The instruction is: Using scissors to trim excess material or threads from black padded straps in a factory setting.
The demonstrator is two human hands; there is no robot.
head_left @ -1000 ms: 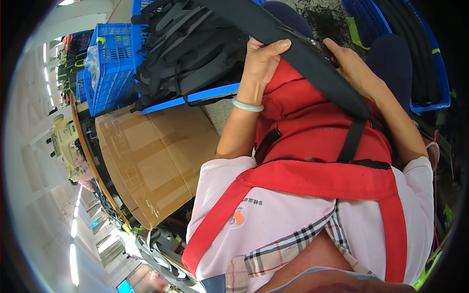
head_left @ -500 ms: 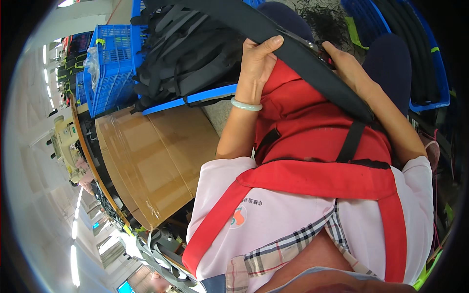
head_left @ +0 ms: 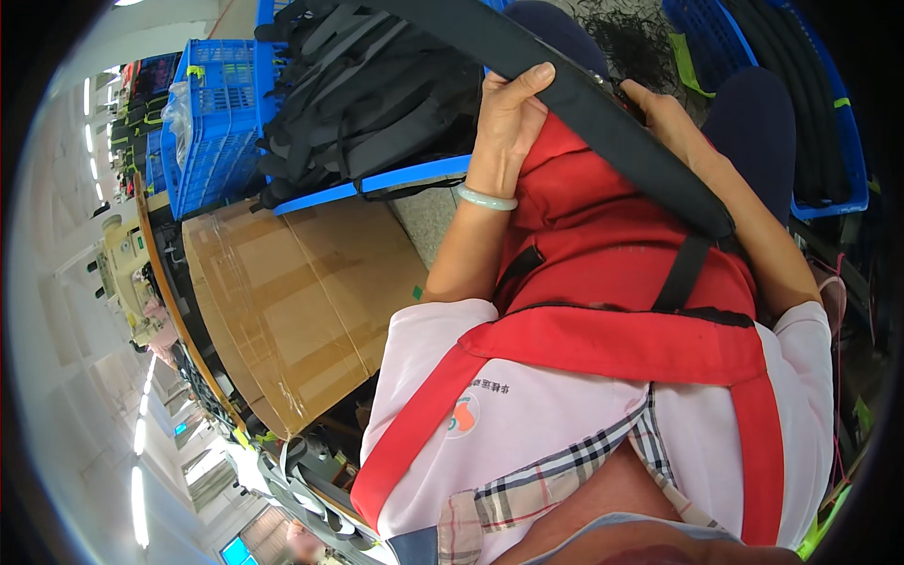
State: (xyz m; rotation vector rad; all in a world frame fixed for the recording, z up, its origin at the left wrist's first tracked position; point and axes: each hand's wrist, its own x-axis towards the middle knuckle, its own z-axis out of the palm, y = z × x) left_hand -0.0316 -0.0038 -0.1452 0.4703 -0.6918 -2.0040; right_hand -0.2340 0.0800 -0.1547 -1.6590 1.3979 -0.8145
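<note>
A long black padded strap (head_left: 603, 127) runs slantwise across my lap, from the upper left down to its rounded end by my right forearm. My left hand (head_left: 509, 113) is closed on the strap's near edge, thumb on top and the fingers partly hidden beneath. On the strap's far side, my right hand (head_left: 662, 115) is closed around a pair of scissors. Only a bit of their metal (head_left: 600, 81) shows past the strap edge; the handles are mostly covered. The red apron (head_left: 603, 268) I wear lies under the strap.
A blue crate (head_left: 377, 179) heaped with black straps (head_left: 377, 104) stands at the upper left, beside another blue crate (head_left: 212, 132). Below them is a cardboard box (head_left: 301, 301). At the upper right, a blue crate (head_left: 852, 202) holds more straps. Black scraps (head_left: 626, 42) litter the floor ahead.
My left hand and the strap have shifted slightly to the right. The scissors' blades, plainer before, are now mostly behind the strap. My right hand has hardly moved.
</note>
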